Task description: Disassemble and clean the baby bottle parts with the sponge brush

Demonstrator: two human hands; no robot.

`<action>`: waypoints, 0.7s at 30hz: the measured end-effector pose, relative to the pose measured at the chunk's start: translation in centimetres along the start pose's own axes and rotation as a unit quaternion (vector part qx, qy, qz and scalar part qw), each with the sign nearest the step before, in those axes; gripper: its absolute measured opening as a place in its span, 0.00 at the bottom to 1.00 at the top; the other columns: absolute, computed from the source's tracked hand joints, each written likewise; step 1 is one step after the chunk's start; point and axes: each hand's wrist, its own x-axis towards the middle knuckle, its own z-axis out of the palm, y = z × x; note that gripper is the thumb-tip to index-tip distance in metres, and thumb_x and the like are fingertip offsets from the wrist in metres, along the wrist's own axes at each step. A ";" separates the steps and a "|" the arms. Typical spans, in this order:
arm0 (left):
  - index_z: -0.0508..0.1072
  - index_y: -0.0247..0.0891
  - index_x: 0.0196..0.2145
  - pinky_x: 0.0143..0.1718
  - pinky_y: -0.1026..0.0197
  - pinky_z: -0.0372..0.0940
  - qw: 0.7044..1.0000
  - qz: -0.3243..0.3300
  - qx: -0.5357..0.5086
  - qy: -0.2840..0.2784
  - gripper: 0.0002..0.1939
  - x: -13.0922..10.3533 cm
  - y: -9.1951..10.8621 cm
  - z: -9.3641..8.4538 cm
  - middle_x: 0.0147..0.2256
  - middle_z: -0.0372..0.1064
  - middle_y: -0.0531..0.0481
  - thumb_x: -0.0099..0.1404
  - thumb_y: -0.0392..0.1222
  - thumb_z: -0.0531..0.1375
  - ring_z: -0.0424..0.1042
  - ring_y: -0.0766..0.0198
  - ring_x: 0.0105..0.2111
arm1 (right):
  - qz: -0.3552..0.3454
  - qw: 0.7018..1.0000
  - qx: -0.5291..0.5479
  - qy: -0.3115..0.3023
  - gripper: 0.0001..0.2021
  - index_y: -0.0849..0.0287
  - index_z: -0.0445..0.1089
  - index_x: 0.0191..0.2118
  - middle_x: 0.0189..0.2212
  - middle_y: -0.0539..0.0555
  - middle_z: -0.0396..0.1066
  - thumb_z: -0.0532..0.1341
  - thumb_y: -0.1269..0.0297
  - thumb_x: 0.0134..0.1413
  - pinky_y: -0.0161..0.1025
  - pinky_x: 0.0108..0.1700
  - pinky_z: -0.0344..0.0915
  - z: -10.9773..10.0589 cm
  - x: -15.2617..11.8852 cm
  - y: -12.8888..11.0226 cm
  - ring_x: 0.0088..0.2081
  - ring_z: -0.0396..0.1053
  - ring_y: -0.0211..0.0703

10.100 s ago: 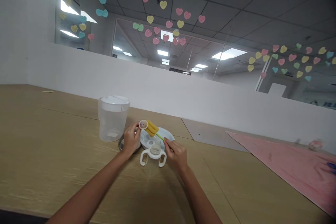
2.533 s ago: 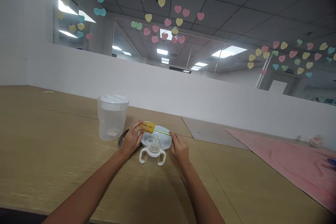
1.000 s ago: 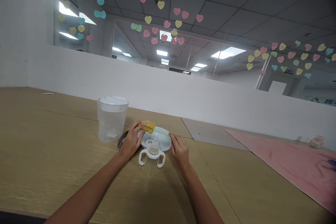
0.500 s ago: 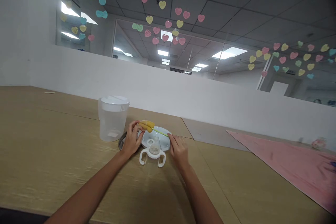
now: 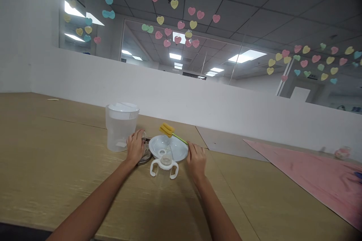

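My right hand point(image 5: 197, 160) is closed round the green handle of a sponge brush point(image 5: 167, 129), whose yellow head points up and left above a white bowl point(image 5: 181, 150). A small clear piece point(image 5: 144, 134) shows at the fingertips of my left hand point(image 5: 135, 146), which is curled over it above a dark-rimmed round dish point(image 5: 145, 158); its kind I cannot make out. In front of the bowl stands a clear baby bottle point(image 5: 166, 160) without a cap, with a white two-handled collar point(image 5: 152, 168). A white ring point(image 5: 162, 151) rests in the bowl.
A translucent lidded pitcher point(image 5: 121, 130) stands behind my left hand. To the right lies a pink sheet point(image 5: 305, 171), with a small pinkish object point(image 5: 342, 152) near its far edge. A low white wall point(image 5: 175, 98) borders the back of the table.
My left hand has moved left and down from the brush head with the clear piece, over the dish. The yellow head is now uncovered and slightly higher; my right hand has shifted slightly right.
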 end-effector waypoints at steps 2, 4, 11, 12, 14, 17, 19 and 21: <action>0.57 0.37 0.56 0.51 0.49 0.56 1.000 -0.008 0.012 -0.026 0.26 -0.1 -0.1 0.1 0.52 0.63 0.44 0.59 0.28 0.48 0.59 0.50 0.51 | 0.018 1.000 -0.010 -0.003 0.14 0.64 0.70 0.43 0.32 0.56 0.73 0.49 0.77 0.57 0.38 0.39 0.54 0.2 -0.1 0.1 0.34 0.66 0.41; 0.56 0.36 0.57 0.50 0.50 0.56 0.998 -0.009 0.018 -0.056 0.29 -0.2 -0.2 0.3 0.52 0.64 0.43 0.58 0.26 0.48 0.59 0.51 0.51 | 0.034 0.999 -0.017 -0.014 0.14 0.64 0.70 0.42 0.32 0.56 0.73 0.50 0.77 0.56 0.38 0.39 0.53 0.4 -0.3 0.2 0.34 0.66 0.42; 0.55 0.34 0.57 0.50 0.57 0.58 0.995 0.000 0.007 -0.104 0.32 -0.2 -0.7 0.7 0.51 0.65 0.42 0.53 0.24 0.50 0.61 0.57 0.52 | 0.054 0.997 -0.024 -0.056 0.15 0.63 0.71 0.42 0.31 0.55 0.73 0.49 0.78 0.55 0.37 0.38 0.52 0.8 -0.7 0.1 0.33 0.66 0.42; 0.54 0.33 0.57 0.51 0.57 0.58 0.994 -0.004 0.005 -0.105 0.32 -0.2 -0.7 0.7 0.51 0.64 0.41 0.53 0.24 0.51 0.62 0.56 0.52 | 0.054 0.996 -0.024 -0.061 0.15 0.63 0.70 0.42 0.32 0.55 0.73 0.49 0.78 0.55 0.37 0.38 0.51 0.9 -0.7 0.1 0.33 0.66 0.42; 0.52 0.32 0.58 0.51 0.56 0.58 0.994 -0.017 0.005 -0.107 0.33 -0.2 -0.6 0.8 0.51 0.64 0.39 0.53 0.24 0.51 0.62 0.56 0.52 | 0.054 0.996 -0.023 -0.069 0.15 0.63 0.70 0.42 0.32 0.56 0.73 0.49 0.78 0.55 0.37 0.38 0.51 0.9 -0.8 0.2 0.34 0.66 0.42; 0.48 0.28 0.58 0.52 0.55 0.58 0.992 -0.034 0.008 -0.122 0.34 -0.2 -0.6 0.7 0.52 0.61 0.35 0.54 0.24 0.51 0.61 0.54 0.53 | 0.053 0.996 -0.020 -0.072 0.15 0.63 0.70 0.42 0.32 0.56 0.73 0.49 0.79 0.55 0.37 0.39 0.51 1.0 -0.8 0.2 0.34 0.66 0.42; 0.47 0.27 0.59 0.52 0.55 0.58 0.991 -0.040 0.009 -0.129 0.34 -0.3 -0.5 0.7 0.53 0.59 0.33 0.54 0.24 0.50 0.61 0.54 0.53 | 0.052 0.996 -0.017 -0.072 0.15 0.63 0.70 0.42 0.32 0.56 0.73 0.49 0.79 0.55 0.37 0.39 0.51 1.1 -0.9 0.3 0.35 0.66 0.41; 0.47 0.28 0.59 0.52 0.55 0.58 0.990 -0.048 0.008 -0.132 0.34 -0.3 -0.3 0.5 0.53 0.59 0.33 0.54 0.24 0.50 0.61 0.54 0.53 | 0.052 0.996 -0.013 -0.075 0.15 0.63 0.70 0.42 0.32 0.56 0.73 0.49 0.79 0.54 0.37 0.38 0.51 1.1 -0.9 0.4 0.34 0.66 0.41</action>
